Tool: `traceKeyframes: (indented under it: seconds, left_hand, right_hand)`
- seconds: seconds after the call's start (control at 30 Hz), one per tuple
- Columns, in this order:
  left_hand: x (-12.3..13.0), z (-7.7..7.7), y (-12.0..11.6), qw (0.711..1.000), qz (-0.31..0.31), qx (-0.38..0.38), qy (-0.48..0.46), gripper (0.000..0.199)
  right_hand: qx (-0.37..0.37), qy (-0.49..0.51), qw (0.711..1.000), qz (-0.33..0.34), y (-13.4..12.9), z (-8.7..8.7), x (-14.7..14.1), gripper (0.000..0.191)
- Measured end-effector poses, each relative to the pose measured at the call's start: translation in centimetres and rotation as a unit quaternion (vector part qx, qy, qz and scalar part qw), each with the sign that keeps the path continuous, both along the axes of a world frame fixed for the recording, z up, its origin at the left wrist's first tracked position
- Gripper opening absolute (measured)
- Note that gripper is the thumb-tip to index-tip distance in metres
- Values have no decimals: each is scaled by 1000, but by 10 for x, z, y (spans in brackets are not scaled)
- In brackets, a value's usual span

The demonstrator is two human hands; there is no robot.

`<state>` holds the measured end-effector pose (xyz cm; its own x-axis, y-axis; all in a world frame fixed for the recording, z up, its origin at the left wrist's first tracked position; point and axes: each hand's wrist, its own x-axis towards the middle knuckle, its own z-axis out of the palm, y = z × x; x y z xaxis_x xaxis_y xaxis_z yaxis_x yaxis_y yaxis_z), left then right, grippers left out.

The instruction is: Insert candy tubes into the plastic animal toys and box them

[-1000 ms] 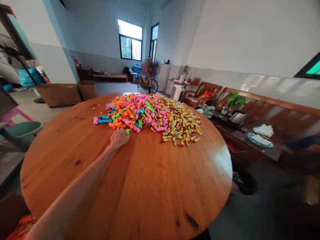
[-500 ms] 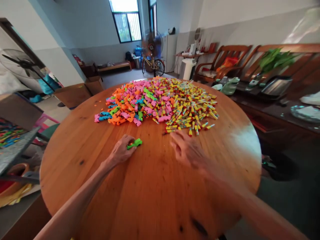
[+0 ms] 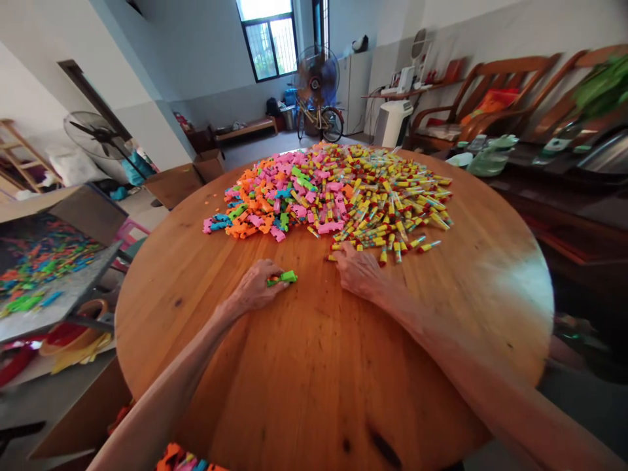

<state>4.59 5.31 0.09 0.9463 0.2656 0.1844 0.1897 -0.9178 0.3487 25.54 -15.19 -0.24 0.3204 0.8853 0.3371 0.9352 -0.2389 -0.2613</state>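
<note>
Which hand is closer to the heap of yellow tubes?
The right. The right hand has its fingers at the near edge of the heap of yellow tubes; the left hand is farther left, holding a green toy.

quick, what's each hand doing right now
left hand: closed on a green plastic toy piece
right hand: at the edge of the yellow-and-red tube pile, grip can't be told

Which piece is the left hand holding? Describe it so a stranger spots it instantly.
On the round wooden table, look nearer than the multicoloured pile. There the left hand holds a small bright-green piece. Unlike the green ones inside the pile, it is apart, in the fingers.
</note>
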Motion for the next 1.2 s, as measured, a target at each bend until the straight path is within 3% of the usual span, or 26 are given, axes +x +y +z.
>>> traceKeyframes:
  seconds: [0.2,0.37,0.53,0.7,0.87,1.2]
  left_hand:
    - [8,-2,-19,999,3,1,-34,22]
    - [13,-2,-35,998,-32,14,-43,26]
    - [13,-1,-41,998,-43,29,-40,28]
    - [14,-5,-41,998,-45,25,-35,30]
    - [14,-6,-41,998,-46,33,-37,28]
    - [15,-8,-40,997,-56,46,-37,29]
  right_hand:
    - [-59,-16,997,52,-1,-2,-14,26]
    - [-117,-26,991,62,0,-2,-31,28]
    - [-68,24,995,68,-4,-6,-34,22]
    - [-18,50,993,108,-6,-17,-30,34]
    - [-1,49,992,120,-3,-23,-32,33]
    - [37,85,984,155,-1,-22,-35,28]
